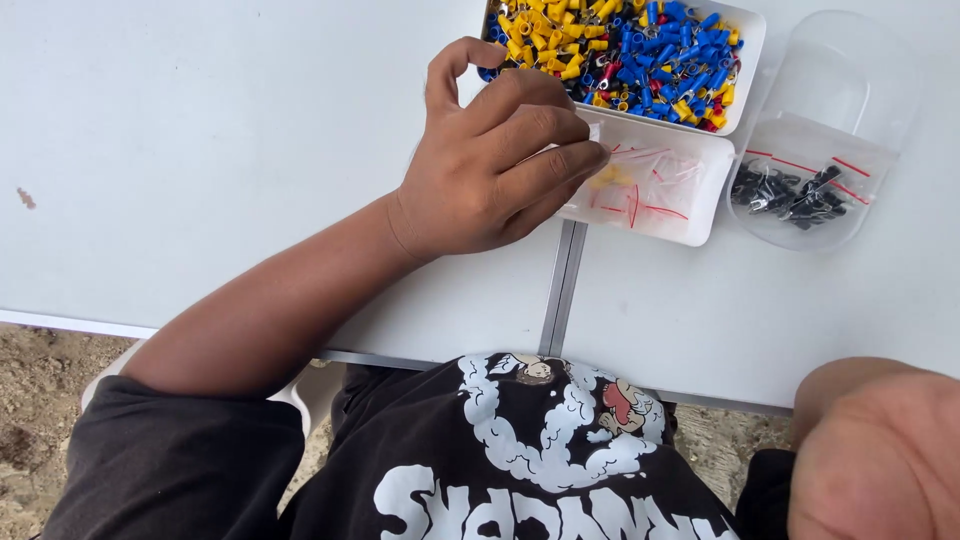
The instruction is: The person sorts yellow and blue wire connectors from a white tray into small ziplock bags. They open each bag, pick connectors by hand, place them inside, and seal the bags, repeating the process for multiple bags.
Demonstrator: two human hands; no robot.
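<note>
Right hand (880,455) fills the near lower corner, blurred and close to the lens, off the table's edge; whether it grips anything I cannot tell. Beyond it spreads the white table (200,150), split by a metal seam just below the left hand (490,160). That hand rests over the near end of a white tray (700,205) of small clear bags (650,185); its fingers are together, tips pressed on the nearest bag, which lies directly under them. Just past the knuckles sits a second tray (748,60) heaped with yellow, blue and red terminals (620,50). Well to the grip's right lies a clear bag of black terminals (800,190) on a clear lid (850,70).
</note>
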